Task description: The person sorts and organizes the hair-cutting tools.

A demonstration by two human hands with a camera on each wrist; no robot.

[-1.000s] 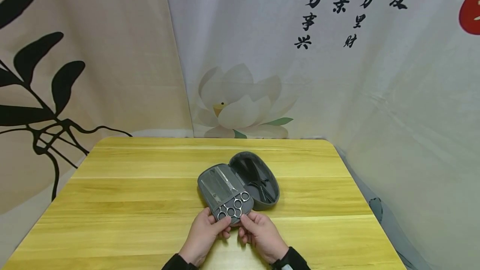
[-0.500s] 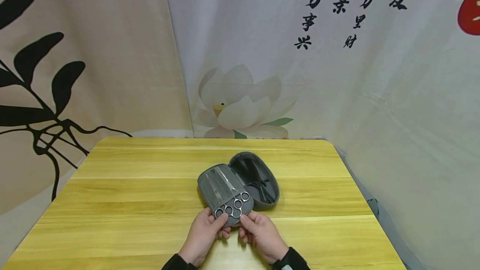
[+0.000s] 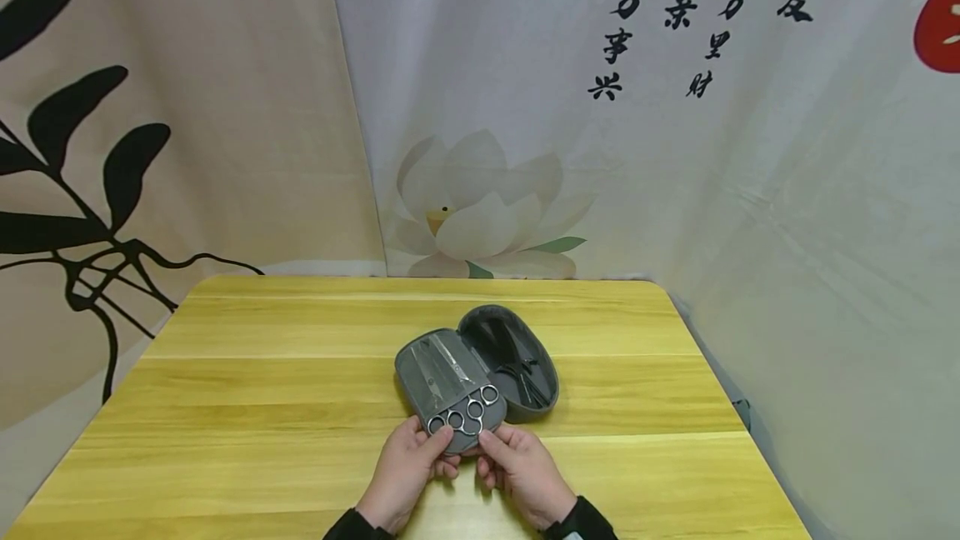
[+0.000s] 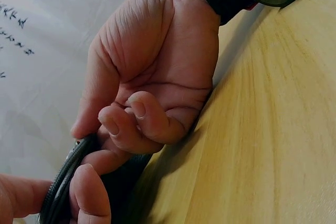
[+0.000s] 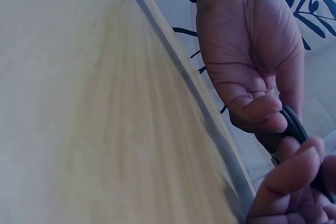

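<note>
A grey zip case (image 3: 453, 373) lies unfolded over the table, its two halves spread side by side. In the left half, a see-through pocket (image 3: 442, 369) holds scissors (image 3: 474, 409), their silver finger rings sticking out toward me. My left hand (image 3: 405, 465) pinches the near left edge of that half, thumb on top close to the scissor rings. The right hand (image 3: 525, 469) pinches the near right edge the same way. In the left wrist view the case's edge (image 4: 68, 177) sits between thumb and fingers, and the right wrist view shows the case rim (image 5: 294, 121) likewise gripped.
The deeper right half of the case (image 3: 551, 373) holds dark items (image 3: 513, 357), their kind unclear. All this stands on a yellow wood-grain table (image 3: 262, 407). Behind it hangs a printed cloth (image 3: 510, 107) with a lotus and black characters.
The left pair of scissor rings has shifted slightly left and away from me, with my left thumb moving a little the same way. The case and the right hand have stayed put.
</note>
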